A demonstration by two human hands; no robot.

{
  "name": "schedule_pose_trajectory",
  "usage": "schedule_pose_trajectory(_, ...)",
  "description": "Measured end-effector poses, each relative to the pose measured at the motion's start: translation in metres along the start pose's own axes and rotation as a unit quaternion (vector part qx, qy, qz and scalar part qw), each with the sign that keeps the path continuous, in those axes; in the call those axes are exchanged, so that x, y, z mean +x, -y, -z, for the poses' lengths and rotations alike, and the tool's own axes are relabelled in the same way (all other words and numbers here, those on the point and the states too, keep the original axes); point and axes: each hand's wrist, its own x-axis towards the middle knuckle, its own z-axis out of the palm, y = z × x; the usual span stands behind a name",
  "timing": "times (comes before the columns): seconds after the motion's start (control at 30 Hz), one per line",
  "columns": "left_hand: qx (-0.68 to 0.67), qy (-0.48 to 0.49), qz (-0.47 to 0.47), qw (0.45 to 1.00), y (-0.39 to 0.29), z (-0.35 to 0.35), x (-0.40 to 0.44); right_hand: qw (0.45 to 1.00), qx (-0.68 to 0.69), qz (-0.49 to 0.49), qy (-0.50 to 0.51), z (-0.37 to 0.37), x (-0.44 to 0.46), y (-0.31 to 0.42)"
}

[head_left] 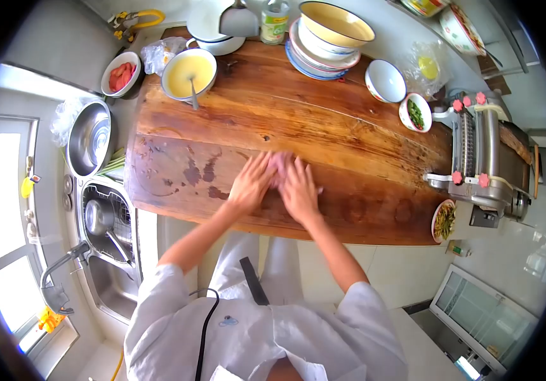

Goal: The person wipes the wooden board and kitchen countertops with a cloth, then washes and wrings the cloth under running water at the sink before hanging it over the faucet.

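Both hands are together over the front middle of the wooden table. A pinkish cloth-like piece lies bunched between them. My left hand rests on its left side, fingers stretched forward and touching it. On its right side is my right hand, fingers spread, with a small pinkish bit showing beyond its outer edge. The palms hide most of the piece. Dark wet patches mark the wood to the left of my left hand.
A bowl of yellow liquid with a spoon stands back left. Stacked bowls are at the back. Bowls of greens and chopped food stand right, near a metal roller machine. The sink is at left.
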Motion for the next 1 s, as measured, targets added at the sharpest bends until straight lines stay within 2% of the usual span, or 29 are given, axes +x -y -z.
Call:
schedule_pose_trajectory(0.07,0.035,-0.060,-0.018,0.997,0.040,-0.004,0.058,0.997,-0.042,-0.027,-0.061,0.008,0.068,-0.013)
schedule_pose_trajectory(0.13,0.111,-0.090,-0.010,0.990,0.072,0.001,0.108,0.988,-0.025,-0.055,-0.145,-0.002,0.131,-0.026)
schedule_pose_trajectory(0.23,0.096,-0.085,0.008,0.992,0.101,0.000,0.129,0.986,-0.039,-0.066,-0.145,-0.014,0.166,-0.024)
schedule_pose_trajectory(0.27,0.100,-0.103,-0.003,0.990,0.107,-0.001,0.116,0.987,-0.040,-0.066,-0.139,-0.017,0.157,-0.017)
schedule_pose_trajectory(0.3,0.098,-0.098,0.002,0.990,0.109,0.005,0.092,0.989,-0.044,-0.016,-0.142,-0.021,0.143,-0.005)
schedule_pose_trajectory(0.33,0.067,-0.100,-0.034,0.992,0.104,0.010,0.064,0.987,-0.052,0.040,-0.150,-0.022,0.129,0.003)
schedule_pose_trajectory(0.37,0.037,-0.099,-0.072,0.992,0.096,0.017,0.033,0.989,-0.008,0.040,-0.141,-0.021,0.104,0.022)
schedule_pose_trajectory(0.43,-0.053,-0.047,-0.024,0.997,0.072,0.033,-0.038,0.991,0.059,0.069,-0.096,-0.026,0.054,0.063)
schedule_pose_trajectory(0.5,-0.076,0.033,0.017,0.996,0.055,0.032,-0.110,0.993,0.097,0.063,-0.036,-0.031,0.001,0.097)
schedule_pose_trajectory(0.6,-0.091,0.049,0.042,0.994,0.021,0.050,-0.164,0.991,0.094,0.089,0.018,-0.042,-0.051,0.128)
schedule_pose_trajectory(0.63,-0.045,0.052,0.051,0.996,0.015,0.050,-0.174,0.990,0.102,0.089,0.028,-0.040,-0.058,0.136)
schedule_pose_trajectory(0.77,0.053,0.014,0.101,0.993,0.021,0.049,-0.148,0.989,0.108,0.097,0.037,-0.039,-0.034,0.128)
schedule_pose_trajectory(0.83,0.046,0.009,0.116,0.992,0.037,0.045,-0.135,0.996,0.075,0.040,-0.017,-0.042,-0.010,0.138)
schedule_pose_trajectory(0.9,0.072,-0.038,0.097,0.992,0.056,0.046,-0.111,0.997,0.075,0.030,-0.005,-0.045,0.018,0.146)
schedule_pose_trajectory(0.93,0.072,-0.041,0.101,0.991,0.066,0.046,-0.099,0.997,0.065,-0.012,-0.038,-0.048,0.032,0.151)
schedule_pose_trajectory(1.0,0.063,-0.082,0.053,0.993,0.090,0.052,-0.074,0.992,0.052,-0.080,-0.078,-0.054,0.061,0.160)
